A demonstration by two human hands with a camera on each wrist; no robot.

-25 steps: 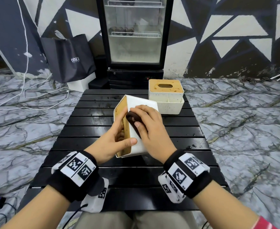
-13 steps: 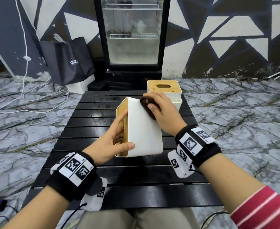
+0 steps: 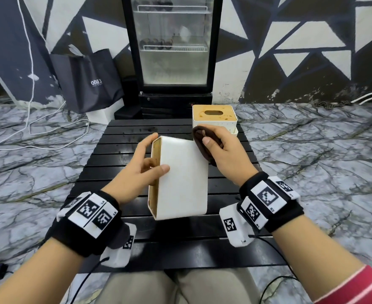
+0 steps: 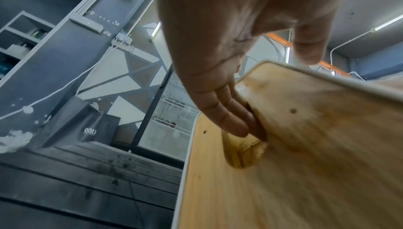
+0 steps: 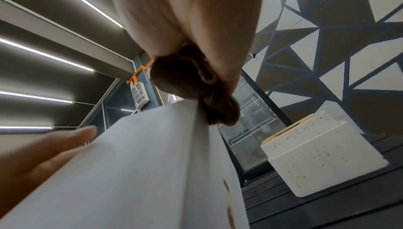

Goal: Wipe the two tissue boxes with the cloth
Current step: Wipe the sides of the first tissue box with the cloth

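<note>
Near tissue box (image 3: pixel 181 178): white body, wooden lid facing left, standing tipped on the black slatted table (image 3: pixel 123 148), near the middle toward the front edge. Its white side is facing the camera; the wooden lid (image 4: pixel 294 155) is showing an oval slot.

Left hand (image 3: pixel 141 170): is gripping the near tissue box, thumb lying across the white side, fingers (image 4: pixel 226 117) reaching over the wooden lid and dipping into the slot.

Right hand (image 3: pixel 222 152): is curling around a bunched dark brown cloth (image 3: pixel 203 139), thumb pinning it on top. The cloth is touching the box's upper right edge; the right wrist view is showing it (image 5: pixel 191 84) pressing at that edge.

Far tissue box (image 3: pixel 214 119): speckled white, wooden lid up with an oval slot, sitting upright at the table's back right corner, behind the right hand.

Surroundings: glass-door fridge (image 3: pixel 172 47) is standing beyond the back edge; a dark shopping bag (image 3: pixel 88 80) is sitting on the marble-patterned floor to its left.
</note>
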